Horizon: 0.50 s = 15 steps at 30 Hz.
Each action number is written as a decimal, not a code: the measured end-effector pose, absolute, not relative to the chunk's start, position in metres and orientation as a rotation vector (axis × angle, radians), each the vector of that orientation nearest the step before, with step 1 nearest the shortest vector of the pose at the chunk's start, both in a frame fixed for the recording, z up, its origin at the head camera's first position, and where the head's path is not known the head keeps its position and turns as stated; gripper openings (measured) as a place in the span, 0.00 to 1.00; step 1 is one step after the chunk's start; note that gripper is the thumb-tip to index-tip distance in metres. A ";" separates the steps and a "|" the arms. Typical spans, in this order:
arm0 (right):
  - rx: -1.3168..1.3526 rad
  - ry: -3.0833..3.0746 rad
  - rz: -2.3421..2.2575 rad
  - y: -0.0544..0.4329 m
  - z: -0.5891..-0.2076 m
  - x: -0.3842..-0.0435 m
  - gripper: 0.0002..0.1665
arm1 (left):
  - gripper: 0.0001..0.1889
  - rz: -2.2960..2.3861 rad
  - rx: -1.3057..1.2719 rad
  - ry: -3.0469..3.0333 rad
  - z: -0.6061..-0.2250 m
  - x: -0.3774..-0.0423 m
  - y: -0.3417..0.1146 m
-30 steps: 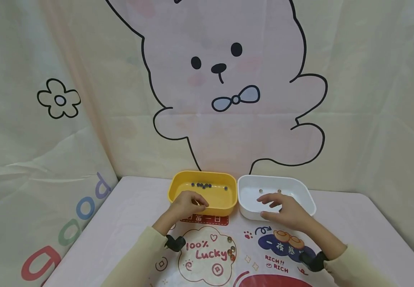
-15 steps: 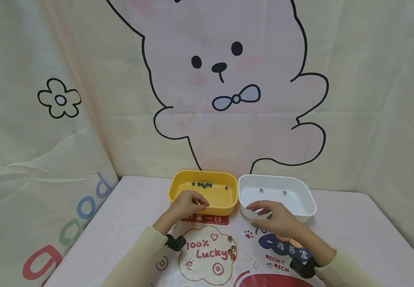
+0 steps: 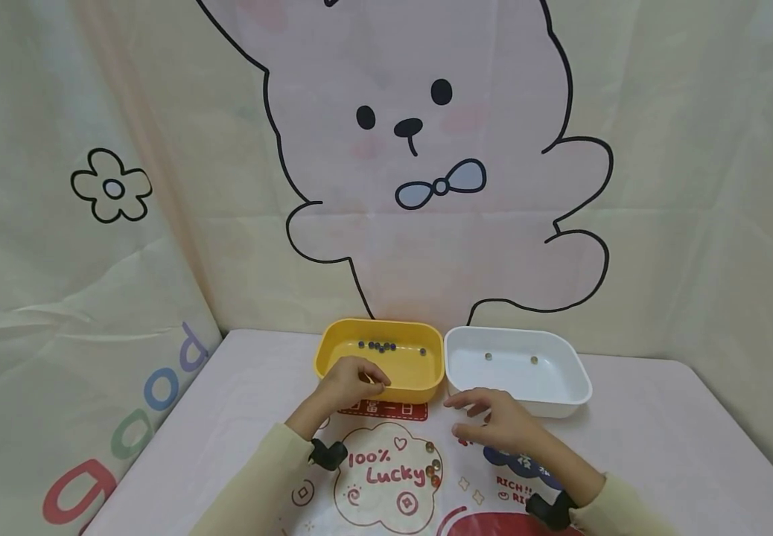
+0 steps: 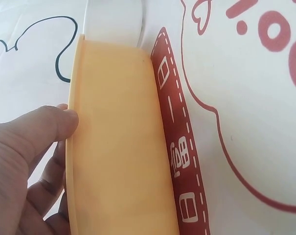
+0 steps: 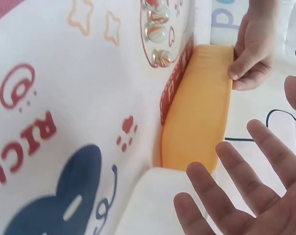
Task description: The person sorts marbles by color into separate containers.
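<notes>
My left hand (image 3: 353, 381) pinches the near rim of a yellow plastic tub (image 3: 405, 371). The left wrist view has the thumb (image 4: 64, 125) on that tub's rim and curled fingers on its other side. Inside the tub lie several dark marbles (image 3: 382, 347). My right hand (image 3: 497, 423) is held in the air before a white tub (image 3: 507, 378), fingers spread and holding nothing. Two light marbles (image 3: 534, 360) sit in the white tub. Several swirled glass marbles (image 5: 156, 33) rest on the tablecloth, between the forearms.
Both tubs stand side by side near the back of the table (image 3: 654, 417), which has a printed cloth (image 3: 386, 484). Behind them hangs a curtain with a cartoon bear (image 3: 413, 246). Another curtain (image 3: 58, 298) closes off the left side.
My right hand has drawn back from over the white tub, toward me and to the left. A light marble in that tub has shifted slightly right. The left hand stays put.
</notes>
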State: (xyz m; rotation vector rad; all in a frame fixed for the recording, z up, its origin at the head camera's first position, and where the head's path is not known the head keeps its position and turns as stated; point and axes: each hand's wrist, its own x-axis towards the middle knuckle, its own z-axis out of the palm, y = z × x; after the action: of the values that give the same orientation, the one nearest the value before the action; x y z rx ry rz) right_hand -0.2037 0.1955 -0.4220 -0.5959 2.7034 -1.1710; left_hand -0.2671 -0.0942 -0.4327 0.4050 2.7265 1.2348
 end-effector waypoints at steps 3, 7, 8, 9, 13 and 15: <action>-0.601 2.686 -1.172 0.192 -0.427 -0.202 0.23 | 0.02 1.237 0.416 2.725 -0.433 -0.266 -0.095; -0.594 2.679 -1.156 0.187 -0.430 -0.199 0.21 | 0.02 1.244 0.439 2.721 -0.432 -0.264 -0.097; -0.600 2.679 -1.152 0.186 -0.430 -0.199 0.21 | 0.02 1.245 0.444 2.720 -0.432 -0.264 -0.097; -0.609 2.680 -1.150 0.185 -0.431 -0.198 0.21 | 0.02 1.244 0.445 2.718 -0.432 -0.264 -0.097; -0.644 2.671 -1.157 0.181 -0.434 -0.197 0.20 | 0.02 1.243 0.445 2.715 -0.433 -0.263 -0.098; -0.652 2.663 -1.164 0.179 -0.437 -0.196 0.20 | 0.02 1.240 0.438 2.715 -0.433 -0.262 -0.099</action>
State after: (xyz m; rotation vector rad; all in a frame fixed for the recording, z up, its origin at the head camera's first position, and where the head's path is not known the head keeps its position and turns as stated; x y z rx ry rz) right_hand -0.1964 0.1788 -0.4366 -0.6523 2.6629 -1.1637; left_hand -0.2625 -0.0989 -0.4328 0.4381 2.7152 1.2400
